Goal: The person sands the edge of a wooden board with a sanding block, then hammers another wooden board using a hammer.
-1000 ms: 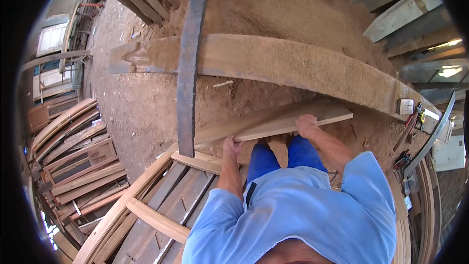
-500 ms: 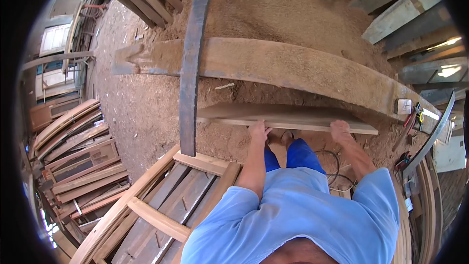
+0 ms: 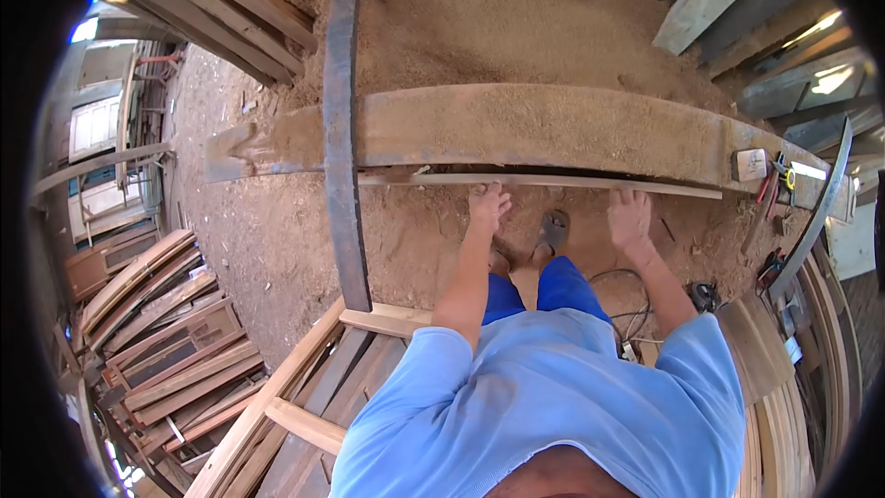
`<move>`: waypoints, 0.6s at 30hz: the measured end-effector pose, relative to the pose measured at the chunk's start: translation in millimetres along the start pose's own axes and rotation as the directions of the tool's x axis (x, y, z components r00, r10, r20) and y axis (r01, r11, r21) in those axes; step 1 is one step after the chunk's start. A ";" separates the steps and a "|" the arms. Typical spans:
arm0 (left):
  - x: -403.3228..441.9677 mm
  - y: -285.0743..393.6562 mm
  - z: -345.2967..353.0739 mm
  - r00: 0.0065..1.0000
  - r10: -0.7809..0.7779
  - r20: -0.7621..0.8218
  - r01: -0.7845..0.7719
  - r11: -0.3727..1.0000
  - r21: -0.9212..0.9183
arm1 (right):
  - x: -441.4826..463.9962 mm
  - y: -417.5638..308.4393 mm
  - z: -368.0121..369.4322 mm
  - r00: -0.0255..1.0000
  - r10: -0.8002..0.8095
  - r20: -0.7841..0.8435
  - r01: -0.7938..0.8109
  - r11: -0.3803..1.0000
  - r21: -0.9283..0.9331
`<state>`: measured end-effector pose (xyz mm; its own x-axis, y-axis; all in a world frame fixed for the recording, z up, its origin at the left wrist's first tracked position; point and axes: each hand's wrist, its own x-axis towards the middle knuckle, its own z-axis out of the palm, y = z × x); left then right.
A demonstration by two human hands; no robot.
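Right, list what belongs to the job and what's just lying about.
Likely in the job:
long, pale-edged wooden board, at left hand and right hand
long, brown, dust-covered beam beside it

Apparently lying about:
small yellow-handled tool
stacked brown wooden panels
pale ladder-like wooden frame

Floor (image 3: 516, 32): here's sawdust, thick at twelve! | Half past ten: stout timbers (image 3: 253, 0) | Nine-thirty: a pale panelled door (image 3: 94, 129) | Eight: wooden frames (image 3: 184, 355), what a pile! | Two: boards (image 3: 705, 2) on a lean | Just past two: daylight (image 3: 832, 81) blazing through gaps | Half past three: curved planks (image 3: 832, 341) bunched
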<state>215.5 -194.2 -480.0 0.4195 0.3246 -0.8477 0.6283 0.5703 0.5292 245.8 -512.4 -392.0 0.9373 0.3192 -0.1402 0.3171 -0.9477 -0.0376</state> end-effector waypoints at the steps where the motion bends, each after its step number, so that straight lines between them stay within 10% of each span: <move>1: -10.9 8.9 -2.0 0.996 0.079 -0.031 -0.079 0.997 0.009 | -5.4 -13.5 -2.9 1.000 -0.002 -0.008 0.002 1.000 0.001; 5: -32.5 31.6 -47.6 0.982 0.184 0.046 -0.190 0.956 0.224 | -14.2 -56.3 -9.6 0.897 -0.005 0.443 -0.097 0.973 0.208; 8: -38.9 32.7 -119.2 0.682 0.704 0.199 -0.637 0.437 0.635 | -11.1 -83.4 -6.1 0.763 -0.060 0.644 -0.192 0.929 0.315; 11: -126.4 100.0 -183.9 0.316 0.894 0.317 -0.396 -0.179 0.901 | -5.8 -111.7 7.2 0.759 -0.152 0.633 -0.162 0.898 0.409; 16: -132.0 127.1 -326.3 0.293 0.955 -0.042 0.038 0.033 0.999 | 25.2 -186.2 6.0 0.712 -0.296 0.637 -0.025 0.895 0.444; 18: -129.8 134.7 -355.8 0.642 0.716 -0.275 0.210 0.180 0.961 | 38.0 -233.6 14.8 0.686 -0.411 0.601 0.075 0.861 0.503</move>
<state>12.6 108.9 -311.2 0.5390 0.8238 -0.1756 0.8310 -0.5541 -0.0486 205.2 -279.0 -403.2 0.4252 0.6024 -0.6755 0.2704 -0.7968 -0.5404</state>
